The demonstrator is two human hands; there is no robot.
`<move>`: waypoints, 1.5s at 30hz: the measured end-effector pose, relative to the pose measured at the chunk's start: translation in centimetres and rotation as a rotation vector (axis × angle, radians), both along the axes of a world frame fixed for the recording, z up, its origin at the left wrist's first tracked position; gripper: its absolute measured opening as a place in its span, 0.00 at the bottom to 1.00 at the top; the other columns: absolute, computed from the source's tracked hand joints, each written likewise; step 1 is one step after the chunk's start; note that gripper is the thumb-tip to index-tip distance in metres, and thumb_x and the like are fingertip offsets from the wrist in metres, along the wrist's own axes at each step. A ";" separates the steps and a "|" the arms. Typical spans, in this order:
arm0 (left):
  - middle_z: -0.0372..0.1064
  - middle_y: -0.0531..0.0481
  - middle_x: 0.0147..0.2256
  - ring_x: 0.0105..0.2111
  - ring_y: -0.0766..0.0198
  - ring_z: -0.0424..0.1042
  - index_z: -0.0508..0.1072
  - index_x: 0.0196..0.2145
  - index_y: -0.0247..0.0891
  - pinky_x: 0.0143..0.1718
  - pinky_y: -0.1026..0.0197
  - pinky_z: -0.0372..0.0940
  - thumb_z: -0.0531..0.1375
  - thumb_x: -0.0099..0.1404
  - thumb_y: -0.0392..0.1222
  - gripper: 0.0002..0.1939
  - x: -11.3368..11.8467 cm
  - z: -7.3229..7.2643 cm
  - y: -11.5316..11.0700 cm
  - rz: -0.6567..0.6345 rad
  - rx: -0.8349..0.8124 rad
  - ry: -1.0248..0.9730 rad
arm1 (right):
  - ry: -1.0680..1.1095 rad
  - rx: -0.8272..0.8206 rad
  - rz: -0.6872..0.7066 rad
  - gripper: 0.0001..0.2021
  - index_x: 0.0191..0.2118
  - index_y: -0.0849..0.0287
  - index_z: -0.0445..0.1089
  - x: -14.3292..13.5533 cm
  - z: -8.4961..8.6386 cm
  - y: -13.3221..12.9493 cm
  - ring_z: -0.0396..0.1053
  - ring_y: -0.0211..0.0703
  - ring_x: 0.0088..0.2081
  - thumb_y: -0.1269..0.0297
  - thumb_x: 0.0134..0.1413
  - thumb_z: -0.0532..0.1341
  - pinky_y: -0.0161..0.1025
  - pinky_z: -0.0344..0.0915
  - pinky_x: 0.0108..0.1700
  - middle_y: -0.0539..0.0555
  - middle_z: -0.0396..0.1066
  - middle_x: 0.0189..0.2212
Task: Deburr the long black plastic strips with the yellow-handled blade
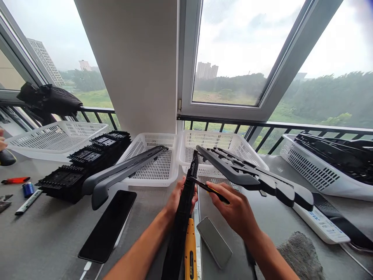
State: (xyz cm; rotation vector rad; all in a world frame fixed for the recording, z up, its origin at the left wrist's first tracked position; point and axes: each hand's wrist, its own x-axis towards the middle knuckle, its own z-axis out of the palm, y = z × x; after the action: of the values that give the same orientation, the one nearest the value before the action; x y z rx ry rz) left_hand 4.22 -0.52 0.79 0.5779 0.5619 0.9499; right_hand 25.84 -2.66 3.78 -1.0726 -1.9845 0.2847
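Observation:
My left hand [175,197] is wrapped around a long black plastic trim strip [184,208], which slants from the bottom centre up toward the baskets. In my right hand [234,204] is a slim utility knife [218,193] with a black and yellow handle. Its tip touches or nearly touches the strip's right edge, just above my left fingers; the exact contact is too small to tell. A yellow-handled tool [190,249] lies beneath the strip. To its right, a grey phone-shaped slab [214,242] rests on the table.
White baskets [154,182] line the back, with grey handle-like bars [128,165] and more bars [230,171] leaning on them. Stacked black parts [64,181] and a phone [107,227] are left. A power strip [323,225] is right. Another person's hand [2,142] shows far left.

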 end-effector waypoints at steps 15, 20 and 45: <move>0.70 0.54 0.18 0.10 0.67 0.62 0.80 0.44 0.32 0.11 0.66 0.56 0.63 0.65 0.77 0.39 -1.1 -0.2 0.6 -0.151 0.153 0.056 | 0.027 0.085 0.083 0.15 0.58 0.51 0.82 1.2 0.1 0.4 0.84 0.43 0.43 0.66 0.72 0.64 0.36 0.78 0.46 0.52 0.85 0.46; 0.72 0.55 0.19 0.11 0.67 0.63 0.78 0.53 0.35 0.12 0.67 0.57 0.62 0.68 0.74 0.37 -1.1 -0.3 0.6 -0.132 0.171 0.021 | 0.016 0.049 0.059 0.15 0.59 0.51 0.81 0.9 -0.4 0.5 0.85 0.44 0.44 0.63 0.74 0.63 0.36 0.79 0.46 0.53 0.85 0.47; 0.71 0.51 0.18 0.10 0.67 0.58 0.73 0.34 0.39 0.12 0.66 0.52 0.56 0.74 0.63 0.24 -1.7 -0.4 0.5 -0.262 0.218 -0.160 | -0.085 -0.022 -0.371 0.19 0.54 0.49 0.85 2.3 -2.5 1.8 0.86 0.54 0.41 0.52 0.71 0.59 0.42 0.76 0.41 0.54 0.88 0.44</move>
State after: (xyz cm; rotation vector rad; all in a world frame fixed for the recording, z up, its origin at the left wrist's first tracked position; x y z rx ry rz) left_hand 2.53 -0.05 0.42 0.7443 0.2329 0.8038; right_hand 28.16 -0.85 1.25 -1.4592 -1.8131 0.0624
